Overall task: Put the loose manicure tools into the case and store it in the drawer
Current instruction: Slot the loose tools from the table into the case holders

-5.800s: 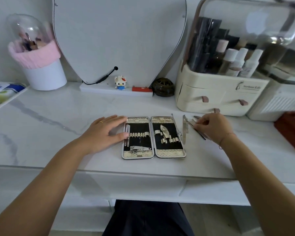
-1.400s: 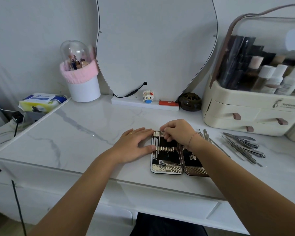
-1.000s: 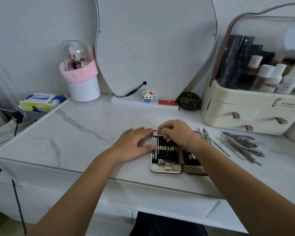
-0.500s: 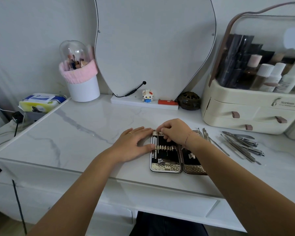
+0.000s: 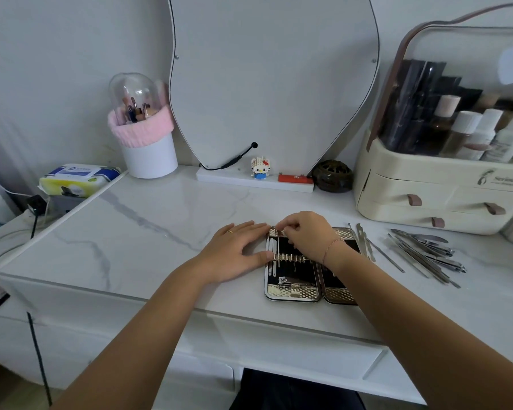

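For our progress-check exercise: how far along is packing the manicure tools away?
Done: a clipper sits in the open case. In hand: the right hand pinches a slim tool at its loops; the left hand presses the case's edge. Left: the loose tools beside it, closing, storing.

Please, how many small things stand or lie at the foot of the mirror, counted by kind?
Toy figure: 1
Red bar: 1
Dark round jar: 1
Total: 3
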Tool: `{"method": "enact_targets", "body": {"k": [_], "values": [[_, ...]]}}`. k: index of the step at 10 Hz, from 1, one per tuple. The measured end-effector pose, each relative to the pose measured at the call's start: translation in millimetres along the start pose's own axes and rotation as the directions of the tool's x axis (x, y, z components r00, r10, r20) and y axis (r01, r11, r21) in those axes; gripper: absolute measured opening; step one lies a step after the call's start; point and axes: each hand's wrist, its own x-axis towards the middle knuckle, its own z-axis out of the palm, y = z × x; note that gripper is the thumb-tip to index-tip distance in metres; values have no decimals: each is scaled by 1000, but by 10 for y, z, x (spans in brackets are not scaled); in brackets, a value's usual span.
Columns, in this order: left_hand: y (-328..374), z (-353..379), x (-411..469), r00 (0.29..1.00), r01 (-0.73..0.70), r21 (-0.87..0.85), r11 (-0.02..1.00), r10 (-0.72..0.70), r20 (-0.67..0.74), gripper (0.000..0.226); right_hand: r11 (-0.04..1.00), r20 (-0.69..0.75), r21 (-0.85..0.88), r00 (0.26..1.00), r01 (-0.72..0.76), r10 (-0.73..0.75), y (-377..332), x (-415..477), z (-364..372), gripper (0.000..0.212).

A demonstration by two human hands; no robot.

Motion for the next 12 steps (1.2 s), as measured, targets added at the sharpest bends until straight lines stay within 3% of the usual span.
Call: {"method": "enact_targets", "body": {"k": [5, 9, 12], "values": [[15, -8, -5, 1000, 0, -3, 1000, 0, -2, 65, 997, 3, 24, 997, 78, -78, 76, -11, -5, 27], [22, -8, -2, 1000, 3, -7, 1000, -4, -8, 64, 997, -15, 78, 1000, -2, 4, 117, 31, 40, 33], [25, -15, -4, 1000, -4, 0, 1000, 4, -10, 63, 999, 1, 46, 1000, 19, -19, 89, 13, 14, 32]]}}
